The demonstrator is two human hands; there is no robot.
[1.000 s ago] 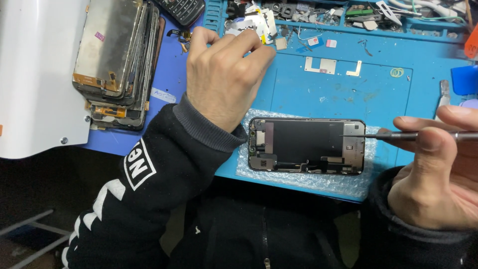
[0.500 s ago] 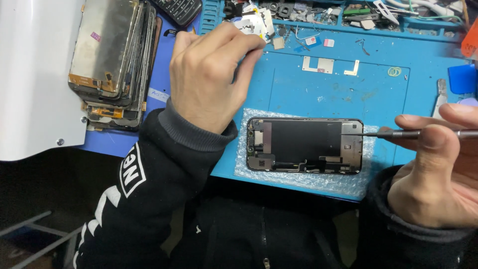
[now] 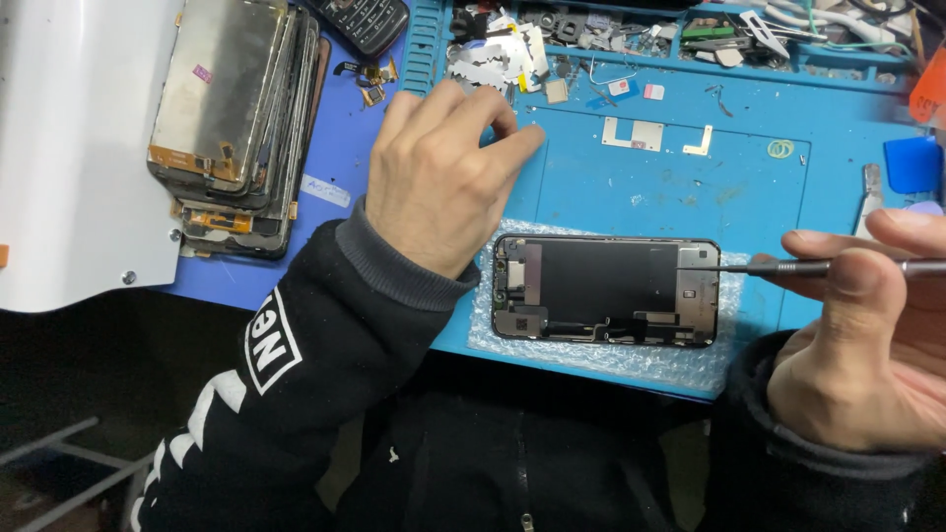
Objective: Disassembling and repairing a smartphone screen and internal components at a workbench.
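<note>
Head view, looking down at a blue work mat on the tabletop: an opened phone lies flat and lengthwise across the near part of the mat, resting on a piece of bubble wrap, its dark inside and small metal parts facing up. At the right, the right hand is closed around a thin screwdriver, thumb and fingers pinching the shaft, and the tip of the tool reaches the right end of the phone, touching it near the upper corner. Farther left, the left hand lies palm down on the mat just beyond the phone's left end, its fingers curled together with the tips pressed to the mat below a pile of small metal plates; whether it pinches anything under the fingertips cannot be told. Both arms wear black sleeves with grey cuffs, the left one bearing white markings. Along the far edge of the mat, trays hold loose small parts, and a few flat metal pieces lie on the mat beyond the phone. Beside the mat on the left stands a stack of phone screens, with a dark keypad phone just beyond it and a white board at the far left.
</note>
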